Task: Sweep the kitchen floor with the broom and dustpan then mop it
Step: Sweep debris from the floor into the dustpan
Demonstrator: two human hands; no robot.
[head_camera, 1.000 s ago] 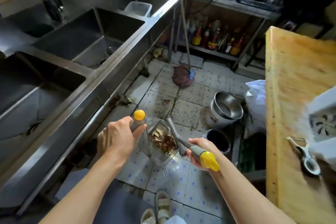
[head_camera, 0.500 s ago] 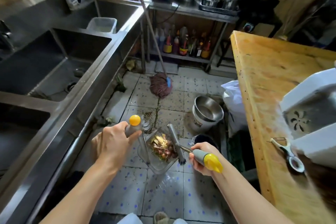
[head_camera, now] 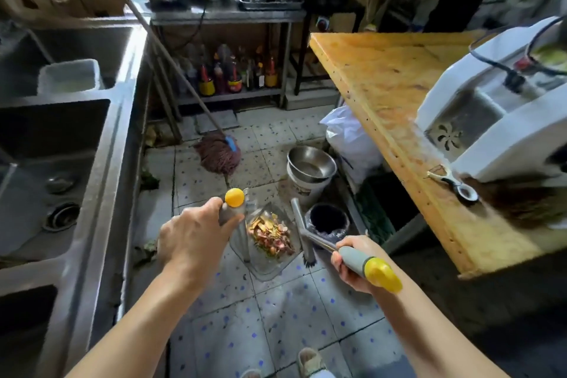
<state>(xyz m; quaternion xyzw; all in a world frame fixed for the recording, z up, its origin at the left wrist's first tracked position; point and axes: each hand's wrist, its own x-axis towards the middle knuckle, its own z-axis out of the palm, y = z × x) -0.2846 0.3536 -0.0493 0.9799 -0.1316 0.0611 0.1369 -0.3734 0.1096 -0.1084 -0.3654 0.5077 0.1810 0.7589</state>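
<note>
My left hand grips the grey, yellow-capped handle of a clear dustpan, which hangs over the tiled floor and holds a heap of peelings. In my right hand is the grey and yellow handle of the broom; its head points down just right of the pan. A reddish mop stands on the tiles farther back, with its pole leaning up to the left.
A steel sink counter runs along the left. On the right is a wooden table with a white appliance. A small dark bin, stacked metal bowls and a white bag stand by the table. A shelf with bottles closes the back.
The view has swung right, away from the sinks and toward the table. Both hands kept their grips; the dustpan and broom now hang closer to the small dark bin.
</note>
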